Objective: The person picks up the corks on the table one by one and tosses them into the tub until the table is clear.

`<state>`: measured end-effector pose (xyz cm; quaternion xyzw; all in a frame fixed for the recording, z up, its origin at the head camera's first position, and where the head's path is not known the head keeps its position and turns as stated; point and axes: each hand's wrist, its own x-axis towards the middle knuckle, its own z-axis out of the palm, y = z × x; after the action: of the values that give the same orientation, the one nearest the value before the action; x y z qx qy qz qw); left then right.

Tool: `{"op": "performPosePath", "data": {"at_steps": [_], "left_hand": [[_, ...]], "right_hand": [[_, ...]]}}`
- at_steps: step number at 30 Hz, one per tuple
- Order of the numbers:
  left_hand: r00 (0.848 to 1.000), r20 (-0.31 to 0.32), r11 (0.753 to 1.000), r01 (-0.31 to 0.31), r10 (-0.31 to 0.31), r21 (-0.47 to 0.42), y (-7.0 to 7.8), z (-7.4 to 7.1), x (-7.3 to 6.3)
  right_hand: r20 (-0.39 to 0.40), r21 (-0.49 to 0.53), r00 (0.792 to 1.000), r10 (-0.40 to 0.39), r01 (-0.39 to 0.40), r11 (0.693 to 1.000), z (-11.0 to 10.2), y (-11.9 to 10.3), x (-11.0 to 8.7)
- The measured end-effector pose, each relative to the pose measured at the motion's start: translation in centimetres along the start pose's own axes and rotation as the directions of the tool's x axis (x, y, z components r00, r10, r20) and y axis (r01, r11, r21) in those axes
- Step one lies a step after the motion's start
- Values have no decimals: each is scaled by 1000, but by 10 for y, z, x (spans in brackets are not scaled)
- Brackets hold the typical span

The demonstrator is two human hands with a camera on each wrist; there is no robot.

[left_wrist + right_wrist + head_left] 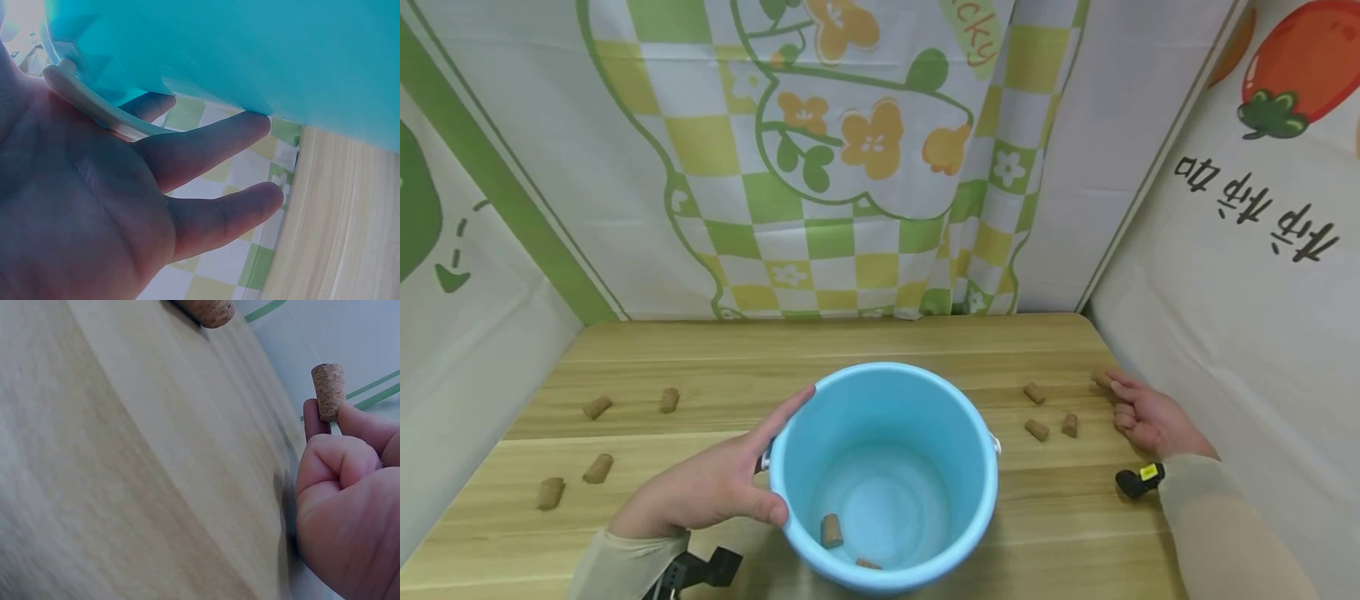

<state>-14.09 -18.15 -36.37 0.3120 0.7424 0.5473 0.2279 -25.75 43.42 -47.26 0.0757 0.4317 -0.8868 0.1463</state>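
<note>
A light blue bucket [883, 377] stands at the front middle of the wooden table, its mouth facing up. Two corks lie inside near its front wall, one cork [831, 531] fully visible and the other mostly hidden by the rim. My left hand [715, 487] rests against the bucket's left side, thumb at the rim; in the left wrist view its fingers [212, 150] are fairly straight beside the white handle [94, 103]. At the table's right edge, my right hand [1157, 417] pinches a cork [329, 392] between thumb and finger, the other fingers curled.
Three loose corks [1070, 426] lie between the bucket and my right hand. Several more corks [598, 468] are scattered on the left of the table [737, 350]. A checked curtain [850, 242] hangs behind, and a printed white cloth [1232, 317] borders the right side.
</note>
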Motion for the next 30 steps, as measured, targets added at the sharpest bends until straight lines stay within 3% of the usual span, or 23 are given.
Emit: {"op": "performPosePath", "data": {"at_steps": [7,14,30], "left_hand": [[1000,2,1000,4,-4,-17,-1,0,0],[1000,3,1000,6,-6,-21,-1,0,0],[1000,-1,1000,-7,7,8,-2,-1,0]], "right_hand": [[-12,23,1000,19,-19,1000,3,0,-3],[36,70,999,21,-23,997,18,-4,-6],[135,-184,989,-59,84,979,85,-15,-13]]}}
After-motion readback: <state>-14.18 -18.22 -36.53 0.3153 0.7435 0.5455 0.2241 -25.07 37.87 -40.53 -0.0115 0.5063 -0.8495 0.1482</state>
